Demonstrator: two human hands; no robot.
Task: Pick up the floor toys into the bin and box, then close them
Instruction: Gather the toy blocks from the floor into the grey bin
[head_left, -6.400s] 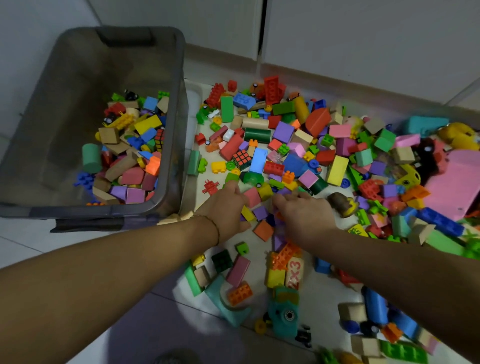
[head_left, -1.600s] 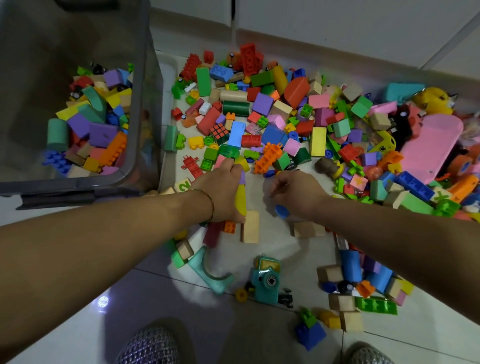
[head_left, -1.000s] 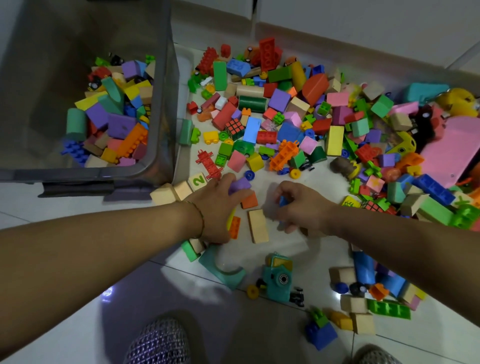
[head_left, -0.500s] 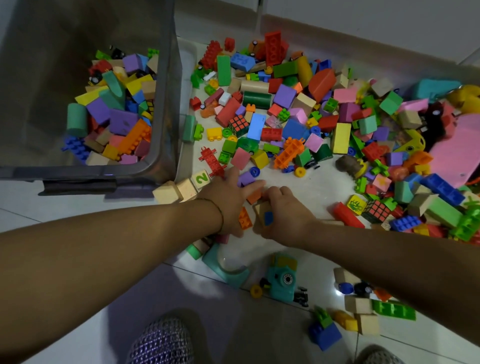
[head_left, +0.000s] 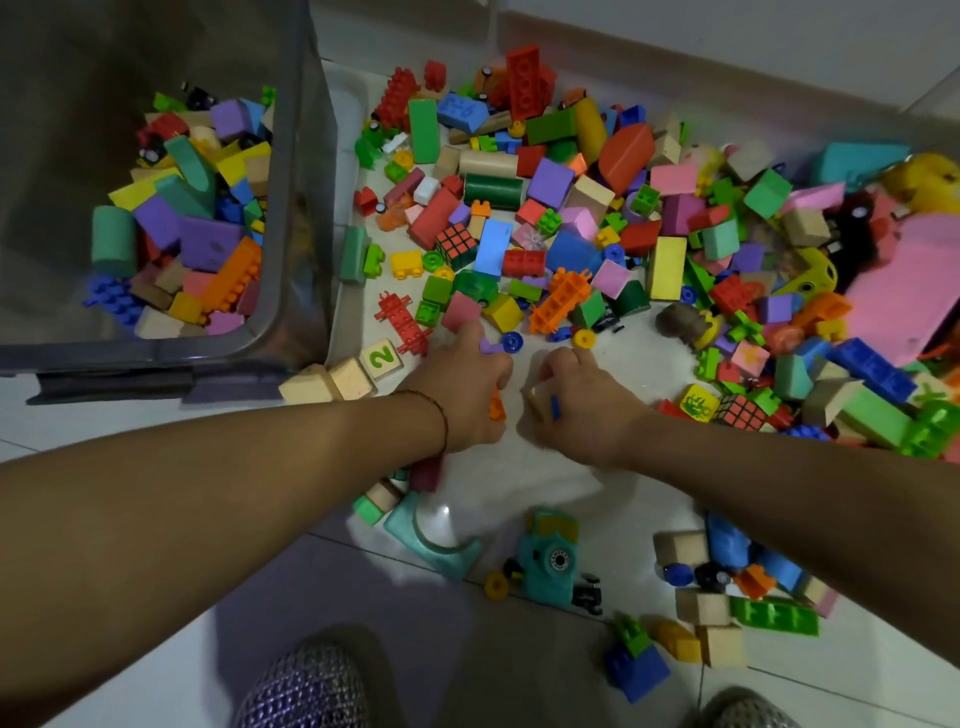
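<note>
A grey translucent bin (head_left: 306, 218) stands at the left, partly filled with coloured blocks. A wide heap of toy blocks (head_left: 571, 218) covers the floor to its right. My left hand (head_left: 462, 389) curls round a few small blocks, an orange one showing under the palm, while its forefinger reaches to a small purple piece (head_left: 488, 347). My right hand (head_left: 576, 400) grips a wooden block (head_left: 537, 402) and a small blue piece, with its forefinger stretched toward a yellow wheel (head_left: 583, 339).
Wooden cubes, one with a green 2 (head_left: 382, 358), lie by the bin's corner. A teal arch (head_left: 431, 540) and a teal toy camera (head_left: 550, 561) sit near me. More blocks lie at lower right (head_left: 727, 597). A pink board (head_left: 904, 291) is far right. My slippers show below.
Both hands have gathered blocks from the floor between them and slid slightly forward toward the heap's edge. The wooden block that lay flat on the floor is now in my right hand.
</note>
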